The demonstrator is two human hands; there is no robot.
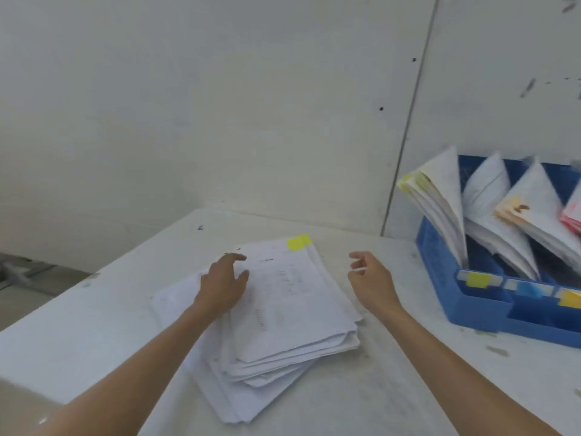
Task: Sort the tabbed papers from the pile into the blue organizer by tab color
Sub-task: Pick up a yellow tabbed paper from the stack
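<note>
A loose pile of white papers (283, 319) lies on the white table, its top sheet carrying a yellow tab (298, 242) at the far corner. My left hand (224, 283) rests on the pile's left part, fingers relaxed and spread. My right hand (371, 278) hovers just right of the pile, fingers loosely curled, holding nothing. The blue organizer (440, 265) stands at the right with sorted sheets leaning in its slots: a yellow-tabbed bundle (430, 196), a white bundle, an orange-tabbed bundle (518, 212) and a pink-tabbed one (573, 212) at the frame edge.
Colour labels sit on the organizer's front divider: yellow (478, 280), blue (531, 290), orange (570, 298). A white wall rises behind the table (94, 325). The table's left edge drops to a grey floor (31, 278).
</note>
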